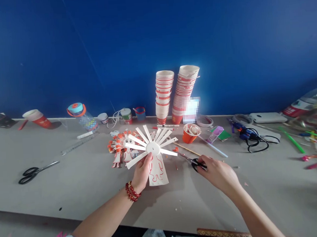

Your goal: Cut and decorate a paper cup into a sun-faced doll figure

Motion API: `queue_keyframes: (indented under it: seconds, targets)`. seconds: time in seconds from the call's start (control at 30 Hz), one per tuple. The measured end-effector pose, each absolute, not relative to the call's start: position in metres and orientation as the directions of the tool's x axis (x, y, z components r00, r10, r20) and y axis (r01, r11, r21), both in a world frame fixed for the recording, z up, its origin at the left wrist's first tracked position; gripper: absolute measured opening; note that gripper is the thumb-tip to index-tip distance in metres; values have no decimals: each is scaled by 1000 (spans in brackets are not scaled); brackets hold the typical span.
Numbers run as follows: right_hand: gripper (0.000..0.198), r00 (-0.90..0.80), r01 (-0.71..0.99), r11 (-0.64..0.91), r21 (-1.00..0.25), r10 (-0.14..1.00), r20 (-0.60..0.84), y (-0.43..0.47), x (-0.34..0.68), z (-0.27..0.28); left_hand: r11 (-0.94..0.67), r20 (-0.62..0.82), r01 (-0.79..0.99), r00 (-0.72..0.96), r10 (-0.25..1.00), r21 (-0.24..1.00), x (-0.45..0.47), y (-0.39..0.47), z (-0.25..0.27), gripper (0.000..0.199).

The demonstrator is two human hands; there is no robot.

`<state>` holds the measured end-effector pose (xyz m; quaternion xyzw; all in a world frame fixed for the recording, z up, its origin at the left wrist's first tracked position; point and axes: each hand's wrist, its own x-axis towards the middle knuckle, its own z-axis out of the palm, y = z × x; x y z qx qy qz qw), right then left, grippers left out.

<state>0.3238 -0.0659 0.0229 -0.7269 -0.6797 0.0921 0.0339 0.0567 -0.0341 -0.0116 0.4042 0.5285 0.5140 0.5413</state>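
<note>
My left hand [142,173] pinches a cut paper cup [158,170], thumb near its round base. White strips fan out from that base, and a wider panel hanging below carries a figure drawn in red line. In my right hand [217,173] is a pair of scissors [193,162] with black handles, its blades pointing left toward the strips. The blade tips lie close to the lowest right strip; whether they touch it I cannot tell. Behind the cut cup, partly hidden, are finished-looking paper dolls [118,155] with orange-tipped strips.
Two tall stacks of paper cups [164,96] stand by the blue wall. An orange cup of scraps [191,133] sits before them. Other scissors [34,172] lie left, near a water bottle [81,116]. A blue glue gun [242,131] and coloured craft sticks [292,140] are at right.
</note>
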Motion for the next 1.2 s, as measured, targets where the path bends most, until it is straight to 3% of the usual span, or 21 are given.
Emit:
queue_keyframes:
  seconds: [0.33, 0.47, 0.6, 0.7, 1.2]
  targets:
    - [21, -100, 807, -38, -589, 975, -199, -90, 335, 11, 56, -61, -43, -123, 991, 998, 55, -36, -7, 40]
    - [35, -216, 537, -124, -835, 936, -279, -98, 325, 1, 15, -16, -11, -109, 994, 1000, 53, -38, -5, 40]
    - [48, -364, 242, -127, -962, 907, -212, -102, 305, 10, -16, 17, 15, -95, 995, 1000, 53, -38, -5, 39]
    - [57, -454, 101, -145, -984, 873, -176, -101, 285, 20, -28, 30, 24, -98, 995, 999, 53, -37, -7, 39]
    - [58, -514, 155, -194, -969, 822, -246, -79, 254, 12, -94, 123, 169, -170, 978, 981, 46, -36, -2, 33]
